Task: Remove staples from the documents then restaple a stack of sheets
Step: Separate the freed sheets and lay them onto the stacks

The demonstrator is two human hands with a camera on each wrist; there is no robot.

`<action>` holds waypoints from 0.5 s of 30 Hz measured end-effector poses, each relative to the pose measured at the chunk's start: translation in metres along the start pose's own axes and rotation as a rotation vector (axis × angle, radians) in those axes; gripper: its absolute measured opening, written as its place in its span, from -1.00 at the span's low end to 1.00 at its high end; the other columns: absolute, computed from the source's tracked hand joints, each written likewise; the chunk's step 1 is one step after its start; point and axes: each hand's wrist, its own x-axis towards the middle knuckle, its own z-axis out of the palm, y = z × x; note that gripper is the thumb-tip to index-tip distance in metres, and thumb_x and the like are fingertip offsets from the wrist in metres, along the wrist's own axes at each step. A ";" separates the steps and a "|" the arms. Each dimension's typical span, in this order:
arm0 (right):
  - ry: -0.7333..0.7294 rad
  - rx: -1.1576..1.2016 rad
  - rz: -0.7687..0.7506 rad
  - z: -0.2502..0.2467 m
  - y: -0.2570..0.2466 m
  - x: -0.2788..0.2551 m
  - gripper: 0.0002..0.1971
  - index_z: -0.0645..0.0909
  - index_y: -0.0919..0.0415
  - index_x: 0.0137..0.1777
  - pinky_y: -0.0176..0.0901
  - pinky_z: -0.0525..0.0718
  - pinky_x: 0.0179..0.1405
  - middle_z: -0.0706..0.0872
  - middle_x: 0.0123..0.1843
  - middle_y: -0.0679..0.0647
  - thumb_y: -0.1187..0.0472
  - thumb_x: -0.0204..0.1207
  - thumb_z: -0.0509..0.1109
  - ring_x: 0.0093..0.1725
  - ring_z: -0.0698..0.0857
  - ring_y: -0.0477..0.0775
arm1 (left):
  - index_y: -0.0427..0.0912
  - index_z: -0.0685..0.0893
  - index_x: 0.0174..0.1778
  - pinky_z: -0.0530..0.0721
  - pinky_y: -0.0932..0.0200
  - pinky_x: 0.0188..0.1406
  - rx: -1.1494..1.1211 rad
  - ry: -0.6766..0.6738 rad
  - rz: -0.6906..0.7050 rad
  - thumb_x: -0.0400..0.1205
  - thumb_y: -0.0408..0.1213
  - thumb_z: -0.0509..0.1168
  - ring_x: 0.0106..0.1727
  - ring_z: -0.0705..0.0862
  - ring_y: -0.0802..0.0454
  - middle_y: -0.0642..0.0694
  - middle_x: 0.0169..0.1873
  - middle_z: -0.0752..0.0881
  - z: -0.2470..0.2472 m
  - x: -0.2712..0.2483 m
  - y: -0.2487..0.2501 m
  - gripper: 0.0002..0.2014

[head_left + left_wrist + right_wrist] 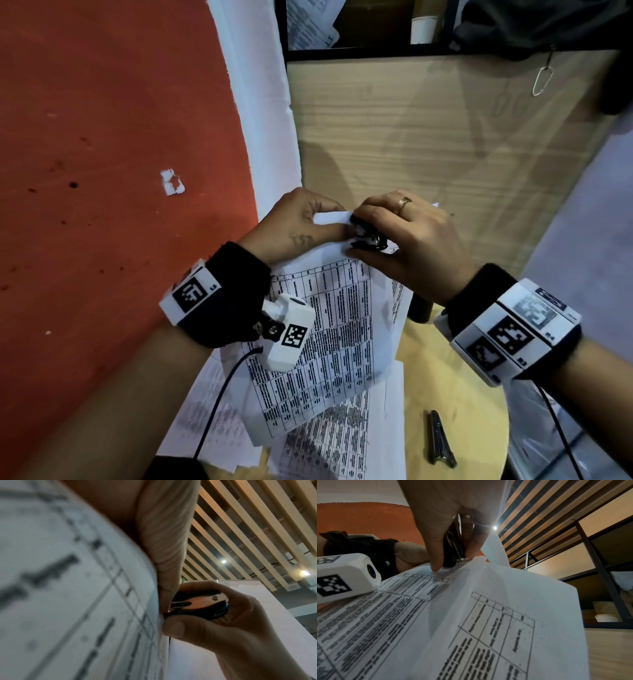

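gripping paper [329, 329] — hands [404, 236] meeting

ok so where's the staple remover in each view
Head: staple remover at centre, in the right hand, at the paper's top corner.
Left wrist: right of centre, pinched against the paper edge.
Right wrist: top centre, between thumb and fingers.
Shared landmark: the printed table on the paper.
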 end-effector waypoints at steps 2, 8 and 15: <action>-0.008 -0.005 -0.015 0.001 0.000 0.000 -0.69 0.71 0.39 -0.04 0.01 0.69 -0.36 0.75 -0.08 0.21 0.12 0.38 0.54 -0.21 0.70 0.29 | -0.24 0.82 -0.13 0.61 -0.08 0.09 -0.029 0.003 -0.010 0.48 -0.24 0.49 -0.12 0.70 0.07 -0.25 -0.18 0.81 0.001 -0.001 0.001 -0.85; -0.018 -0.009 -0.044 0.002 0.000 0.003 -0.70 0.69 0.41 -0.10 -0.02 0.68 -0.40 0.74 -0.13 0.24 0.13 0.38 0.50 -0.23 0.70 0.30 | -0.35 0.79 -0.12 0.58 0.08 0.03 -0.059 -0.015 -0.024 0.49 -0.34 0.46 -0.13 0.68 0.10 -0.28 -0.19 0.79 0.000 -0.004 0.006 -0.86; -0.053 0.062 -0.061 0.005 0.001 0.005 -0.76 0.67 0.43 -0.11 0.01 0.65 -0.48 0.70 -0.20 0.26 0.20 0.41 0.45 -0.26 0.67 0.29 | -0.44 0.75 -0.08 0.59 -0.08 0.03 -0.031 -0.047 -0.045 0.54 -0.37 0.43 -0.11 0.65 -0.05 -0.50 -0.10 0.73 -0.006 -0.004 0.004 -0.83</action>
